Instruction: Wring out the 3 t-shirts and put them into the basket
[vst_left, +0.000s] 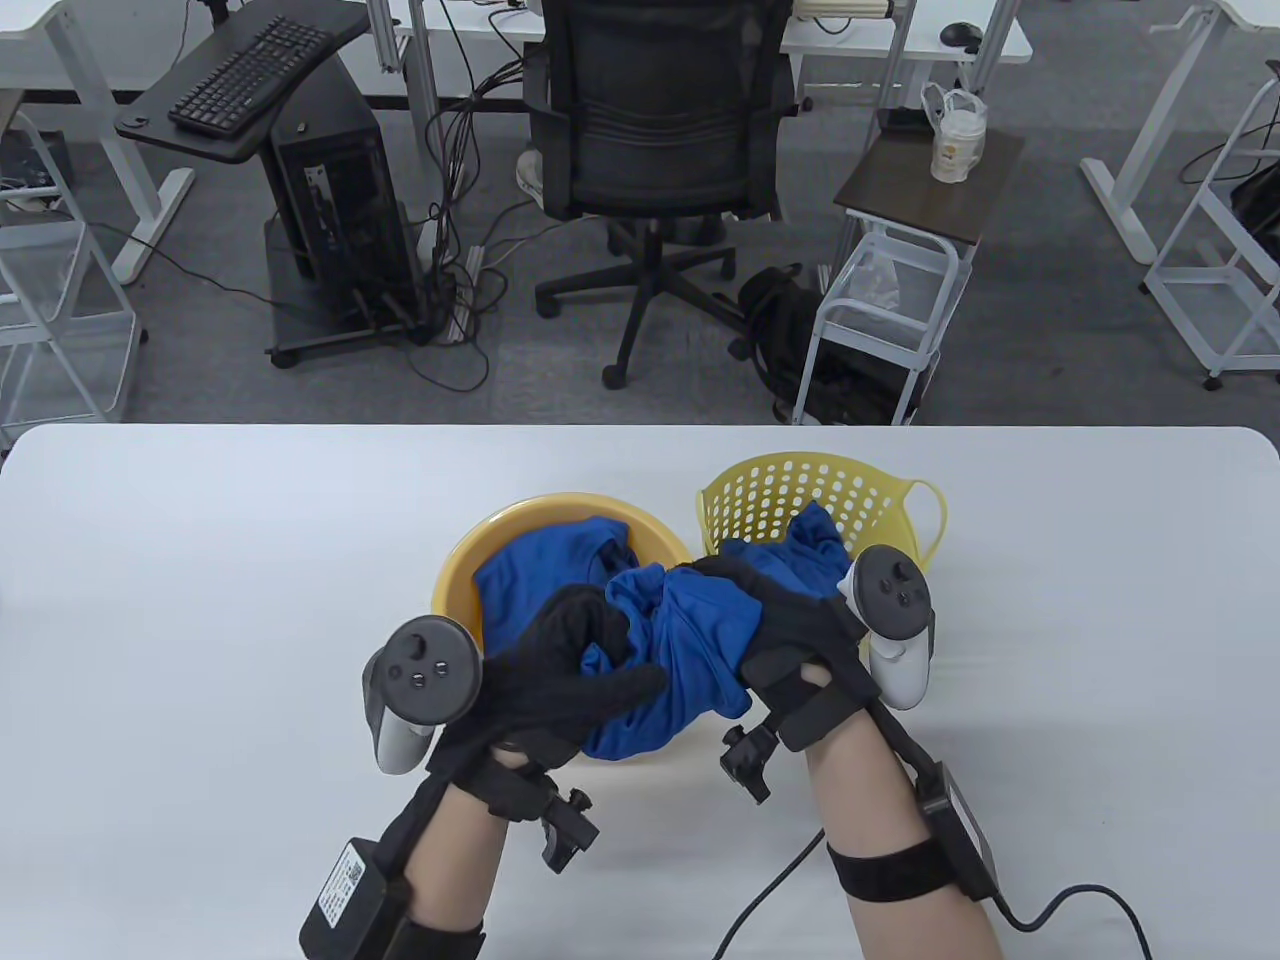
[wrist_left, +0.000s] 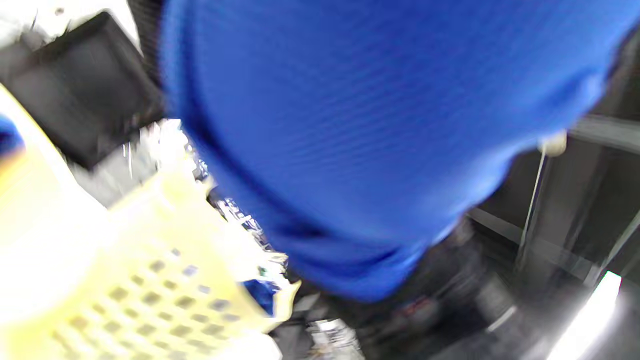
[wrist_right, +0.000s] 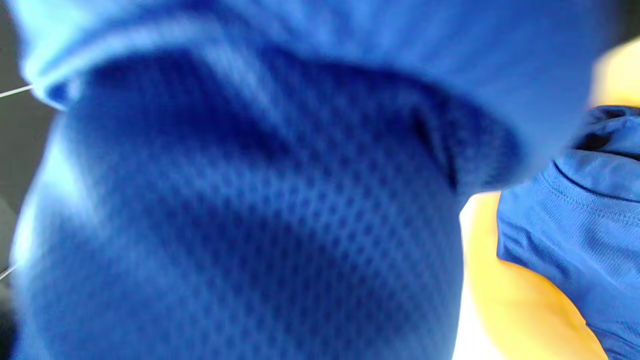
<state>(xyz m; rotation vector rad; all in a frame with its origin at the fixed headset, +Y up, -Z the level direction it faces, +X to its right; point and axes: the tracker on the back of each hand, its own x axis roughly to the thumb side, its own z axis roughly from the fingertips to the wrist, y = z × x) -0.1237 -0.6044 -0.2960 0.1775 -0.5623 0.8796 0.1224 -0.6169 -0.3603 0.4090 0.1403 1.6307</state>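
Two gloved hands hold one bunched blue mesh t-shirt (vst_left: 680, 640) above the white table (vst_left: 200, 560), in front of the round yellow-orange plastic basin (vst_left: 470, 560) and the pale yellow perforated plastic basket (vst_left: 800, 490). I see my left hand (vst_left: 570, 680) curled round the shirt's left end, thumb lying across the cloth, and my right hand (vst_left: 800, 640) clenched round its right end. The shirt's long axis runs roughly left to right in the table view, rising slightly toward the right, with the twisted middle between the two fists and a loose fold hanging down toward me below them. Its far right end points toward the basket, and I cannot tell whether that cloth belongs to the held shirt or to another one lying inside the basket. A second blue t-shirt (vst_left: 550, 565) lies crumpled in the basin, partly hidden behind my left hand. Both wrist views are blurred and nearly filled with blue fabric, so neither shows any fingers; the left wrist view catches a smeared corner of the basket, the right wrist view a strip of the basin beside more blue cloth.
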